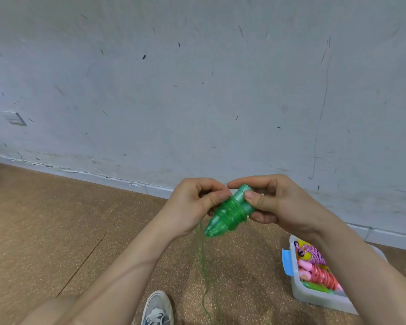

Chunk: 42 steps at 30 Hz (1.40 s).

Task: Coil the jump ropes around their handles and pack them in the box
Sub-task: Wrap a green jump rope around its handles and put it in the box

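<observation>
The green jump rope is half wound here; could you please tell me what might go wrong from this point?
1. The coils bunch loosely towards the tips of the handles, so they may slide off if the left hand or right hand eases its grip.
2. The loose tail hangs down near the shoe and could snag underfoot.
3. The box already holds several ropes, so fitting this bundle may be tight.

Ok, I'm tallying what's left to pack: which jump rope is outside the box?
The green jump rope gripped by the left hand and right hand, partly coiled, tail dangling; the purple rope and pink rope lie in the box.
</observation>
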Each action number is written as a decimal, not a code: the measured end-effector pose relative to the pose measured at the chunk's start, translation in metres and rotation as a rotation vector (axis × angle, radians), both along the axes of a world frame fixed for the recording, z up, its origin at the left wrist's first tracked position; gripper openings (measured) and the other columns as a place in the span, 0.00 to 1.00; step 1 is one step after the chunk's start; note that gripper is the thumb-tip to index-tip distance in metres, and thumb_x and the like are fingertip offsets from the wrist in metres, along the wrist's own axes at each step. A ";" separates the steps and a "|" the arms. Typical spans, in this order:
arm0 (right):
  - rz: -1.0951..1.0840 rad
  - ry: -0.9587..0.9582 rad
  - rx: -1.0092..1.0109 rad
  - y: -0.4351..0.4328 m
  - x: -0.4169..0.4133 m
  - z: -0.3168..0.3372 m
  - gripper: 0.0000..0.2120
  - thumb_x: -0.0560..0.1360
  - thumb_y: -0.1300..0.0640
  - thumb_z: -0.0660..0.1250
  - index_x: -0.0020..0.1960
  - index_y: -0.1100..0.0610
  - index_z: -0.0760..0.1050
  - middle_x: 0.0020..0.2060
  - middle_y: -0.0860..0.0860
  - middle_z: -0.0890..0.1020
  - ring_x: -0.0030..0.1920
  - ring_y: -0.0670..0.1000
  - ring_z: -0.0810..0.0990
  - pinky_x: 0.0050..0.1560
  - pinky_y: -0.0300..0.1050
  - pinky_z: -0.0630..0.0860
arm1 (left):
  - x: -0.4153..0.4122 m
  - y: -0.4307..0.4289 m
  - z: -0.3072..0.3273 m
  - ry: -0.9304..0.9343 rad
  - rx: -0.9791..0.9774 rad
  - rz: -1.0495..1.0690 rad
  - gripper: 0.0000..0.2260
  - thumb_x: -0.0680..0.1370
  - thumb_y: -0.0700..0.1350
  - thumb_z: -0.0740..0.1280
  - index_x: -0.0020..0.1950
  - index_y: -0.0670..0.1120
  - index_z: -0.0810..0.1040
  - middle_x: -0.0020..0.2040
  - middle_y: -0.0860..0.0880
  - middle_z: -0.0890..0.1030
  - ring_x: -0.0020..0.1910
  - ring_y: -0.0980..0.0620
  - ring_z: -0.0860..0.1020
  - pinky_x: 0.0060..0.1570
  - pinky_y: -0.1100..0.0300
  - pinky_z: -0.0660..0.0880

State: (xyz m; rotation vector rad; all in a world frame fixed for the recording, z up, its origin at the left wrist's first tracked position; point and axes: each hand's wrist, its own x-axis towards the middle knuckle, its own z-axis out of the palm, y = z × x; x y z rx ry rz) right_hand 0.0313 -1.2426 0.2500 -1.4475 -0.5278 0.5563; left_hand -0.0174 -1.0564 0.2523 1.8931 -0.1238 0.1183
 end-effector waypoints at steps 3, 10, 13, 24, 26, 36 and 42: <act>0.019 0.083 0.123 0.002 0.000 0.000 0.16 0.71 0.61 0.66 0.56 0.64 0.79 0.31 0.54 0.75 0.24 0.47 0.68 0.23 0.33 0.62 | 0.002 0.003 -0.002 0.015 -0.137 -0.004 0.06 0.75 0.36 0.67 0.42 0.44 0.82 0.31 0.52 0.81 0.31 0.57 0.76 0.32 0.67 0.72; -0.269 0.335 0.444 0.016 -0.002 -0.001 0.10 0.68 0.66 0.70 0.49 0.62 0.77 0.40 0.60 0.75 0.25 0.50 0.74 0.22 0.34 0.71 | -0.005 -0.023 -0.033 0.075 -0.093 0.127 0.11 0.80 0.41 0.63 0.43 0.51 0.82 0.32 0.50 0.78 0.28 0.56 0.71 0.30 0.64 0.67; -0.590 -0.033 0.055 0.024 0.000 -0.016 0.09 0.73 0.68 0.70 0.51 0.59 0.75 0.41 0.58 0.75 0.27 0.51 0.78 0.29 0.41 0.76 | -0.013 -0.036 -0.036 -0.194 0.834 0.070 0.06 0.81 0.48 0.59 0.55 0.50 0.74 0.39 0.50 0.79 0.36 0.49 0.77 0.35 0.55 0.71; -0.299 -0.759 -0.564 0.016 0.002 -0.013 0.12 0.75 0.57 0.70 0.58 0.48 0.80 0.43 0.47 0.78 0.39 0.37 0.72 0.43 0.25 0.64 | -0.006 0.008 -0.006 -0.511 1.038 0.053 0.16 0.76 0.59 0.58 0.42 0.54 0.82 0.30 0.54 0.76 0.29 0.52 0.76 0.25 0.59 0.70; -0.221 -0.793 -0.560 0.017 -0.001 -0.011 0.15 0.77 0.58 0.68 0.63 0.48 0.78 0.42 0.45 0.76 0.38 0.34 0.71 0.43 0.25 0.63 | -0.002 0.014 -0.007 -0.544 1.002 0.053 0.16 0.76 0.59 0.59 0.41 0.52 0.83 0.30 0.53 0.77 0.30 0.50 0.76 0.27 0.58 0.71; -0.058 -0.542 -0.354 0.011 -0.004 -0.003 0.14 0.78 0.65 0.64 0.60 0.52 0.79 0.31 0.34 0.78 0.31 0.37 0.74 0.37 0.28 0.69 | 0.001 0.014 -0.004 -0.133 0.370 0.072 0.04 0.72 0.42 0.73 0.40 0.52 0.85 0.39 0.57 0.83 0.41 0.61 0.79 0.46 0.62 0.75; -0.102 -0.471 -0.356 0.007 -0.003 -0.001 0.11 0.78 0.62 0.66 0.56 0.50 0.81 0.31 0.36 0.79 0.26 0.42 0.69 0.33 0.32 0.67 | -0.002 0.019 0.008 -0.022 0.231 0.016 0.08 0.70 0.38 0.75 0.39 0.52 0.85 0.38 0.53 0.85 0.42 0.57 0.83 0.48 0.62 0.78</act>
